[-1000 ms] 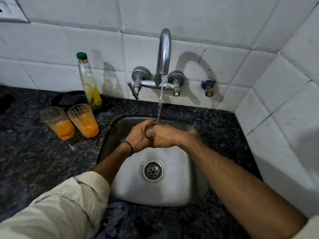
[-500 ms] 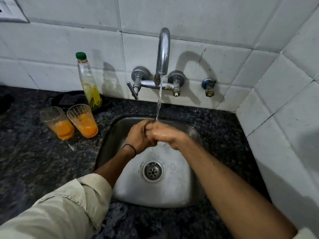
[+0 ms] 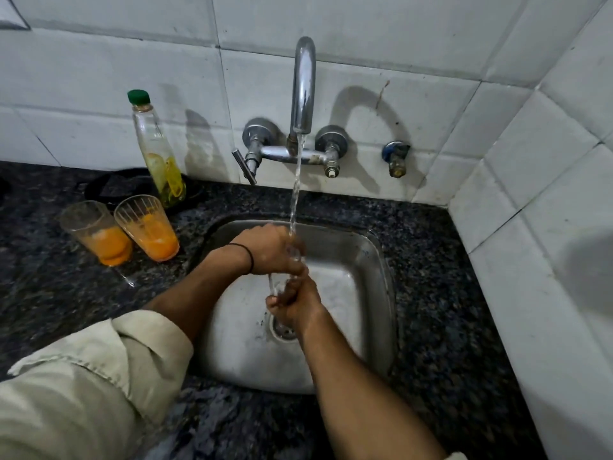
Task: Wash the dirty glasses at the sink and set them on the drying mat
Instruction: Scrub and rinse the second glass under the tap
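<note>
I see a speckled black bench [image 3: 431, 247], white wall tiles [image 3: 99, 78], a steel-grey sink [image 3: 371, 260], orange dregs in two ribbed glasses [image 3: 147, 227], a green-capped bottle [image 3: 156, 151].

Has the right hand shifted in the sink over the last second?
Yes. The right hand has dropped away from the water stream toward the drain, now sitting just over it, while the left hand stays under the tap.
</note>
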A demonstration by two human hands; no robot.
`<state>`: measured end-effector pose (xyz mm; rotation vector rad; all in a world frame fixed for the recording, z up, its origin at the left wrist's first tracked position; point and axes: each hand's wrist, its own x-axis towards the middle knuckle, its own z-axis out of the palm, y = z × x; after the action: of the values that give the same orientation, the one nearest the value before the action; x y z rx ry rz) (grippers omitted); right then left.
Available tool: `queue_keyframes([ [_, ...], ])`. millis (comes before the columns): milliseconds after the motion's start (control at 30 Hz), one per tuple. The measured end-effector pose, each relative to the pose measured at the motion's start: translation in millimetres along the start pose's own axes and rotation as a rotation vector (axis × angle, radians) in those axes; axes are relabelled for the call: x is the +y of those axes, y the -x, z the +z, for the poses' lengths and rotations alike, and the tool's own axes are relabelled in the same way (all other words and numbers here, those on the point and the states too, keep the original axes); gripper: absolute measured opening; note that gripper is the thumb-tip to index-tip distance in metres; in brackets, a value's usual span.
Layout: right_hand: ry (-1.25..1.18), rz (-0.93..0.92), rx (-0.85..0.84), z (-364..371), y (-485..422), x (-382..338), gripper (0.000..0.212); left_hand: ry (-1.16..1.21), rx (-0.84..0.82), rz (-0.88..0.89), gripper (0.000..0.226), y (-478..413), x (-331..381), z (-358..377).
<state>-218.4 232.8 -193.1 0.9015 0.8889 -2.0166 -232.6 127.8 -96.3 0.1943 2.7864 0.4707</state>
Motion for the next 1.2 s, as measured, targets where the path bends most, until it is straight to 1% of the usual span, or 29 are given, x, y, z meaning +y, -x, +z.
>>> queue_keyframes([
  [67,-0.110,0.010,0.004,-4.1,-3.9,1.4,0.034,0.268,0.033,-0.013,0.031,0.5,-8.7,5.4],
  [100,-0.118,0.009,-0.001,-4.2,-3.7,0.0,0.031,0.356,0.070,-0.030,0.026,2.4,-11.9,9.5],
  [167,-0.040,-0.013,-0.025,-4.1,-1.2,-6.4,0.034,0.512,0.151,-0.082,0.023,6.8,-19.1,19.6],
  [200,0.032,-0.032,-0.039,-4.7,2.4,-11.6,0.035,0.610,0.164,-0.106,0.022,10.5,-23.2,25.3],
  [267,0.248,-0.101,-0.020,-6.4,13.6,-23.8,0.031,0.855,0.121,-0.158,0.021,21.8,-31.8,36.6],
  [333,0.526,-0.208,0.003,-6.3,24.1,-33.7,0.027,1.087,0.035,-0.224,0.029,34.0,-41.6,48.5],
  [367,0.713,-0.283,0.006,-2.8,29.9,-36.6,0.028,1.175,-0.025,-0.251,0.035,38.5,-46.2,54.3],
  [433,1.189,-0.445,0.018,7.1,39.9,-36.4,0.027,1.288,-0.188,-0.282,0.046,41.8,-54.8,63.6],
  [500,1.630,-0.605,0.018,18.5,49.6,-30.8,0.027,1.225,-0.306,-0.286,0.045,36.6,-62.9,66.2],
  [533,1.786,-0.680,0.020,23.8,54.5,-27.6,0.028,1.163,-0.302,-0.305,0.040,32.0,-65.2,63.0],
  [567,1.900,-0.748,0.028,28.1,59.1,-26.0,0.026,1.105,-0.245,-0.336,0.035,27.2,-65.7,56.8],
  [633,2.042,-0.880,0.068,34.2,67.4,-28.7,0.024,1.080,-0.021,-0.400,0.032,14.6,-62.3,39.0],
  [700,2.123,-0.970,0.089,40.1,76.7,-36.5,0.023,1.217,0.277,-0.432,0.034,2.0,-54.3,14.8],
  [767,2.174,-1.034,0.093,45.7,86.8,-46.0,0.021,1.289,0.513,-0.404,0.035,-12.1,-48.3,-10.1],
  [800,2.189,-1.070,0.095,49.2,92.5,-50.8,0.022,1.302,0.588,-0.380,0.033,-19.2,-46.1,-21.1],
  [867,2.202,-1.156,0.106,55.8,102.5,-59.7,0.024,1.264,0.659,-0.370,0.030,-33.1,-42.7,-37.4],
  [967,2.183,-1.221,0.115,63.3,112.4,-68.8,0.033,0.998,0.752,-0.427,0.008,-47.5,-40.7,-49.7],
  [1000,2.174,-1.238,0.109,65.5,115.2,-71.1,0.036,0.874,0.768,-0.447,0.009,-50.1,-40.5,-52.8],
  [1100,2.129,-1.288,0.089,70.2,119.4,-74.9,0.038,0.434,0.709,-0.490,0.017,-49.5,-32.8,-59.8],
  [1133,2.099,-1.293,0.099,71.4,119.5,-75.6,0.039,0.338,0.695,-0.489,0.020,-49.8,-29.9,-60.5],
  [1200,1.984,-1.265,0.084,72.0,115.2,-77.2,0.042,0.254,0.697,-0.499,0.022,-46.4,-26.7,-61.0],
])
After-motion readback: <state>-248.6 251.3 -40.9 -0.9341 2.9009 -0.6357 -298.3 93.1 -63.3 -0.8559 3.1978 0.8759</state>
